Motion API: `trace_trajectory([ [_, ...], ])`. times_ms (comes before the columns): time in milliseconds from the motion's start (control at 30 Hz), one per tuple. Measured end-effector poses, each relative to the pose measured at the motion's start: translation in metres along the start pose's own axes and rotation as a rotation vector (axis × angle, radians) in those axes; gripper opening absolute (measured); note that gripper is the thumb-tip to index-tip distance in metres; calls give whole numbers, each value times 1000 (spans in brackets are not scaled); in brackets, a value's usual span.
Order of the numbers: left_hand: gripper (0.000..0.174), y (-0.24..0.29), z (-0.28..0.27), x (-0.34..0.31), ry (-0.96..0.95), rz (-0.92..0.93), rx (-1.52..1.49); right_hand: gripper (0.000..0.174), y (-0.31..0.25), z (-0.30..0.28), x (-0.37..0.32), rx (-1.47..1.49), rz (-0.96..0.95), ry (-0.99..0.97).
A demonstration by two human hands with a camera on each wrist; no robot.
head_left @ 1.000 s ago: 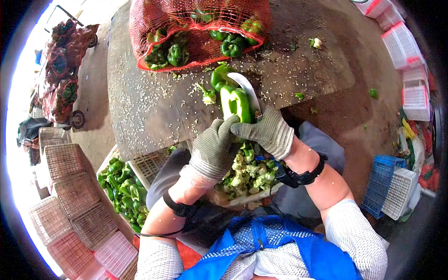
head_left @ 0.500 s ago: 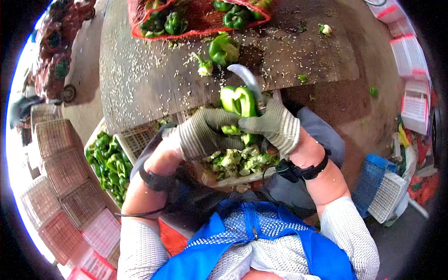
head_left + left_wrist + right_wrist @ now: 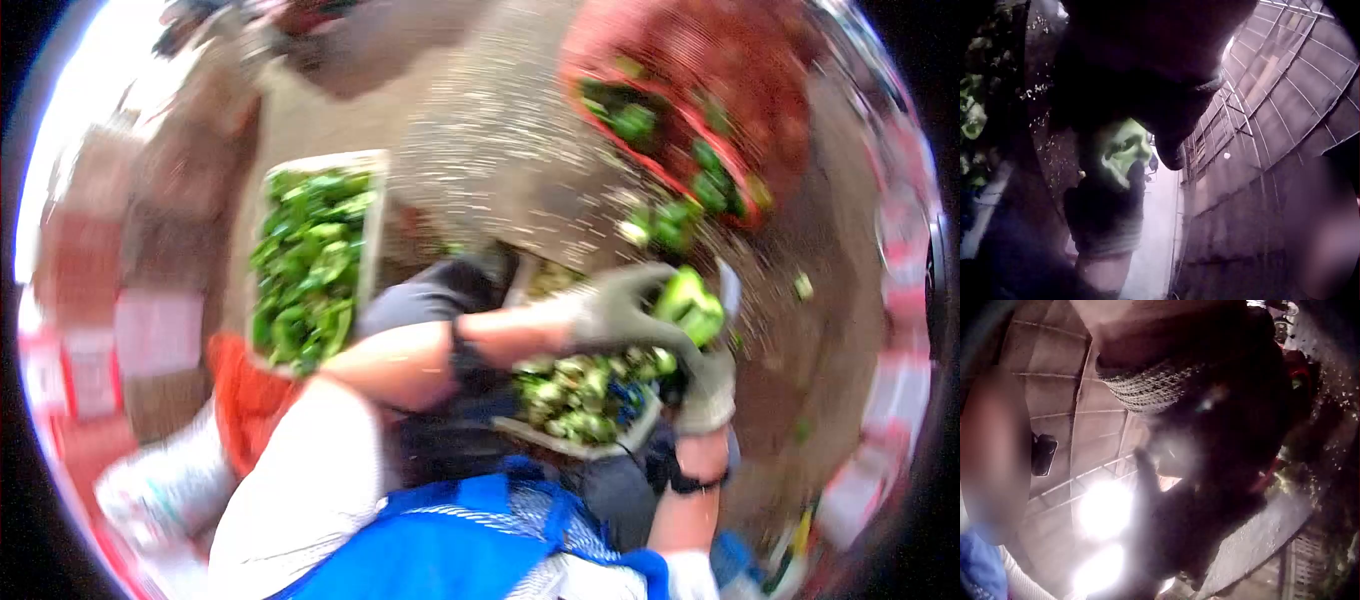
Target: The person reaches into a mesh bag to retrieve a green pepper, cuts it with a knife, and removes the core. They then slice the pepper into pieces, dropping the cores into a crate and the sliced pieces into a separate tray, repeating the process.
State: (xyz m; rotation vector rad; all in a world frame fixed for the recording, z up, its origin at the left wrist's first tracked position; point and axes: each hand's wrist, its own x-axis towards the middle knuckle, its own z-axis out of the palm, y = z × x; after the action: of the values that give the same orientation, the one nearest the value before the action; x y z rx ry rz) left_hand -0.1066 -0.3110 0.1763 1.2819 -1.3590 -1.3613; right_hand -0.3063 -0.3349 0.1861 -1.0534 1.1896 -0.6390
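In the head view, my gloved left hand (image 3: 630,315) grips a cut green bell pepper (image 3: 690,308) between thumb and fingers. My gloved right hand (image 3: 708,385) is right below the pepper and holds a knife, whose curved blade (image 3: 730,288) shows blurred beyond it; the handle is hidden. In the left wrist view, the pepper's pale hollow inside (image 3: 1125,153) lies between the two dark gloves. Under the hands stands a crate of pepper cores (image 3: 580,400). Another pepper (image 3: 672,228) rests on the board past them.
A seed-strewn board (image 3: 480,130) lies ahead, with a red mesh sack (image 3: 700,60) of peppers at its far right. Left of my knees stands a white crate (image 3: 377,215) full of cut peppers. Stacked crates (image 3: 160,330) line the far left.
The head view has swung left and is blurred, so hands, sack and core crate now appear farther right. The left hand has shifted its hold up around the pepper; the knife stays in the right.
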Motion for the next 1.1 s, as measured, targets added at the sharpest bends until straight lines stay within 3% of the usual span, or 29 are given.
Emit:
trace_trajectory([
  [33, 61, 3, 4, -4, 33, -18, -180, 84, 0, 16, -7, 67, -110, -82],
  [100, 53, -2, 2, -7, 131, -133, -264, 86, -3, 29, -18, -10, -211, -136],
  [200, 44, 0, -13, -24, 313, -31, -498, 91, -16, 45, -31, -60, -258, -157],
  [267, 41, 15, -60, -66, 414, 85, -591, 85, -29, 55, -44, -32, -237, -177],
  [300, 37, 5, -89, -83, 495, 178, -421, 80, -35, 60, -50, -25, -222, -166],
  [367, 35, -5, -151, -131, 621, 128, -338, 78, -35, 64, -48, -12, -228, -168],
  [400, 37, -31, -184, -150, 653, 176, -562, 77, -34, 66, -45, -9, -220, -167],
  [433, 37, -51, -224, -173, 765, 141, -423, 76, -31, 66, -41, -16, -189, -163],
  [467, 33, -47, -250, -199, 816, 107, -77, 75, -26, 65, -36, -23, -156, -159],
  [500, 31, -58, -286, -219, 913, -11, 124, 74, -12, 53, -27, -60, -135, -143],
  [567, 36, -94, -364, -248, 882, -76, 445, 73, 18, 31, -3, -137, -86, -101],
  [600, 38, -109, -392, -255, 914, 47, 390, 67, 11, 43, -8, -86, 8, -49],
  [667, 41, -149, -462, -260, 854, -42, 183, 66, 8, 52, -2, -20, 70, -8],
  [733, 46, -179, -507, -261, 606, -216, 753, 62, 9, 68, 8, 72, 123, 75],
  [767, 49, -221, -535, -262, 332, -259, 1432, 60, 8, 77, 15, 55, 87, 82],
  [800, 57, -239, -523, -263, 362, -357, 1495, 59, 6, 86, 23, 40, 52, 91],
  [833, 62, -232, -503, -253, 358, -712, 1379, 58, 5, 91, 28, 24, 16, 97],
  [900, 66, -252, -488, -252, 533, -716, 1301, 50, 10, 96, 37, -23, 14, 68],
  [1033, 69, -227, -501, -251, 520, -780, 1233, 49, 10, 124, 51, -2, 79, 49],
  [1067, 71, -224, -500, -253, 653, -688, 1310, 49, 14, 126, 54, 5, 77, 52],
  [1100, 70, -225, -494, -253, 629, -736, 1344, 49, 22, 126, 56, 9, 79, 59],
])
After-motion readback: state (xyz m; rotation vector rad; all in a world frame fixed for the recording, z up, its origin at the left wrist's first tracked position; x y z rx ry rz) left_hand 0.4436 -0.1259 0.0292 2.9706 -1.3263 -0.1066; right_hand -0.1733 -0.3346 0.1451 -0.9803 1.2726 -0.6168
